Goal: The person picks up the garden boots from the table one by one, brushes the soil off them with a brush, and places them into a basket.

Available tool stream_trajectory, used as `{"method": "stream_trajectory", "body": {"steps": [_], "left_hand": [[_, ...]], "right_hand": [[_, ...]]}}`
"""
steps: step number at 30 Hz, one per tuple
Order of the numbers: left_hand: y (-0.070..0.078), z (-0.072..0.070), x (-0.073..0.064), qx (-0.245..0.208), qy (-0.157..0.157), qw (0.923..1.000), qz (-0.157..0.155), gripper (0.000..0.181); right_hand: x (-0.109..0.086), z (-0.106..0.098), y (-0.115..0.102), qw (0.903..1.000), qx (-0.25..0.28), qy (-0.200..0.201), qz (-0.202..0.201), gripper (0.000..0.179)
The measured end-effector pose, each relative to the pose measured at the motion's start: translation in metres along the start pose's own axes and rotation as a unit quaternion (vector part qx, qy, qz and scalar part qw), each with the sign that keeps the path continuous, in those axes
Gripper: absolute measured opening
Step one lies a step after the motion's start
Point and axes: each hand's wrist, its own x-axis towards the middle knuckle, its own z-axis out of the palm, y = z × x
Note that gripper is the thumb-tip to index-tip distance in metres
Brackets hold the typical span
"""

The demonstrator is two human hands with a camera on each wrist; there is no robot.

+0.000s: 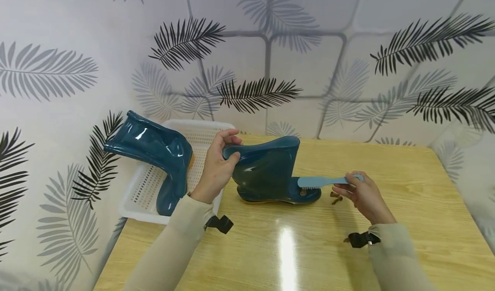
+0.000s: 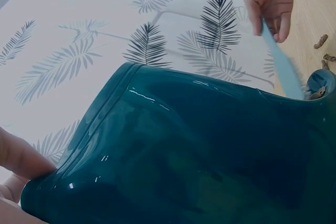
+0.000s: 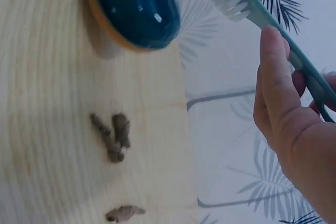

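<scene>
A dark teal rubber boot [image 1: 267, 170] stands tilted on the wooden table, its toe toward the right. My left hand [image 1: 216, 168] grips the rim of its shaft, thumb on one side and fingers partly hidden behind. In my right hand [image 1: 363, 196] is the handle of a light blue brush [image 1: 317, 182], bristles down over the toe of the boot. A brown, mud-like clump [image 2: 317, 94] lies on the toe by the bristles. More brown clumps [image 3: 118, 135] are scattered on the tabletop near my right hand.
At the left, a white plastic basket [image 1: 141, 215] holds a second teal boot [image 1: 162, 149], whose shaft leans out over the side. The wooden table [image 1: 251, 252] meets a leaf-patterned backdrop [image 1: 309, 67] at its far edge. Another small brown clump [image 3: 125, 213] lies nearer me.
</scene>
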Motion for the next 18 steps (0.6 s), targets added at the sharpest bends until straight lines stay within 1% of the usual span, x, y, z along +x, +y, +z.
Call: {"method": "stream_trajectory", "body": {"steps": [2,4,8,10,14,18], "left_hand": [[0.0,0.0,0.0,0.0,0.0,1.0,0.001,0.05],[0.001,0.0,-0.001,-0.001,0.0,1.0,-0.001,0.05],[0.002,0.001,-0.001,-0.001,-0.002,1.0,-0.005,0.051],[0.002,0.001,-0.001,-0.001,-0.003,1.0,-0.006,0.05],[0.001,0.002,0.0,0.0,-0.002,1.0,0.001,0.049],[0.001,0.002,0.0,0.001,0.001,1.0,0.004,0.05]], "right_hand": [[0.004,0.007,-0.002,0.9998,0.018,0.001,-0.003,0.019],[0.008,0.016,-0.001,0.9999,0.012,0.0,-0.004,0.019],[0.015,0.028,0.009,0.9989,-0.046,-0.005,0.009,0.019],[0.016,0.03,0.014,0.998,-0.06,-0.003,0.018,0.018],[0.011,0.021,0.02,0.9982,-0.056,0.004,0.019,0.016],[0.002,0.004,0.013,0.999,-0.044,0.007,0.011,0.016]]}}
